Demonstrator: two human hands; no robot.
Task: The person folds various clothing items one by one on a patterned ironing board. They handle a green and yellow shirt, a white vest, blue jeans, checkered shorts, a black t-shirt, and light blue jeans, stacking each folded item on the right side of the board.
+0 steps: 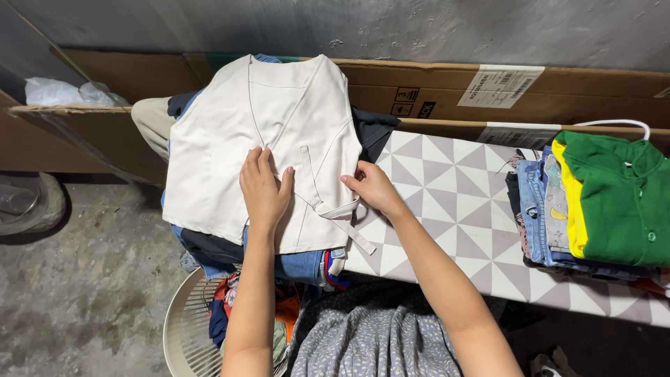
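Atop the clothes pile, left hand [264, 187] flat, right hand [370, 187] pinching the cream vest [230, 139], neckline pointing away.

Clothes pile [209, 253] under cream vest [258, 139]: mostly lying covered, only dark and denim edges showing. Folded stack [551, 209] at the board's right: green garment [618, 199] running off the picture's edge, lower layers hiding beneath it. White basket [183, 328]: bottom edge cutting off its rim, contents too jumbled to tell apart; clear container [17, 199] at left being cropped.
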